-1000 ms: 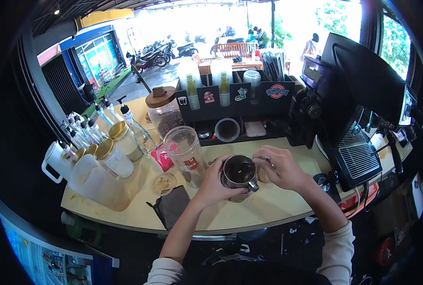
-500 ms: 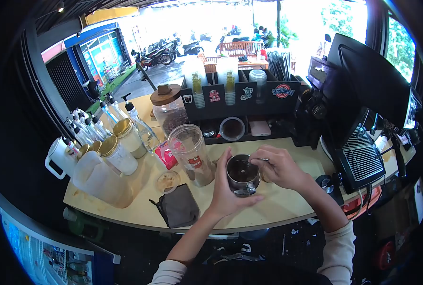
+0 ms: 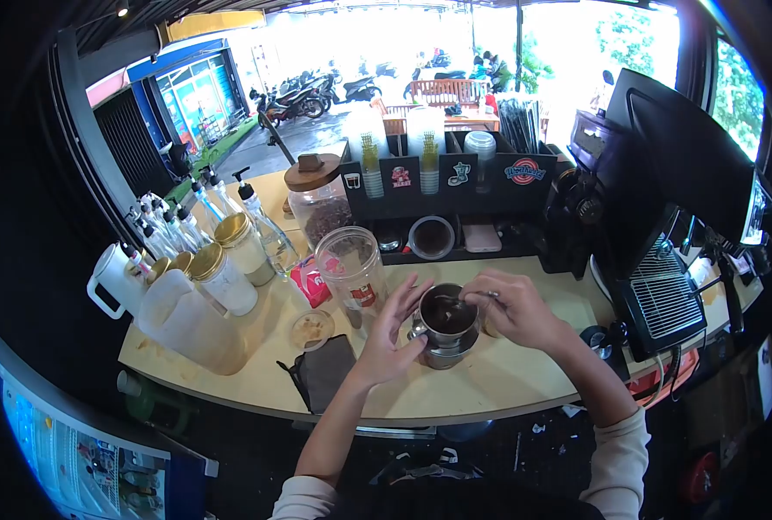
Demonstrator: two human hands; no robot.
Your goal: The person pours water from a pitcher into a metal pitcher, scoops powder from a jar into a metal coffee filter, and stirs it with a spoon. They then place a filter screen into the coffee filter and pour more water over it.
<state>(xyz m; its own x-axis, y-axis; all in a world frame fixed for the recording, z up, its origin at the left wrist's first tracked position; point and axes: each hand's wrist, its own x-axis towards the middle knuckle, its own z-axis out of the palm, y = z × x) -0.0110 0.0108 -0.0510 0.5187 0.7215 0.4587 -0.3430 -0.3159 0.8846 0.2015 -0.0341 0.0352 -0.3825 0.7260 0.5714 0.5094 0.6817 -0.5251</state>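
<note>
A metal cup [image 3: 448, 312] with a dark liquid in it is in front of me, its handle at the left. My left hand [image 3: 387, 338] is at the cup's left side, fingers along the wall and thumb by the handle. A metal spoon [image 3: 471, 299] is pinched in my right hand [image 3: 517, 312], its lower end inside the cup. Below the cup shows another round metal piece [image 3: 446, 355], mostly hidden. Just left of my hands stands a tall clear plastic jar [image 3: 351, 269] with a red label.
A dark cloth [image 3: 327, 373], a small round lid [image 3: 313, 329] and a red packet [image 3: 309, 284] lie left. Beyond them are a plastic pitcher [image 3: 186, 321], jars and pump bottles. A black cup holder [image 3: 446, 195] lines the back; a coffee machine [image 3: 663, 299] stands right.
The cup's handle has turned from the near right side to the left. My left hand has shifted left from the cup's front; my right hand still holds the spoon in it.
</note>
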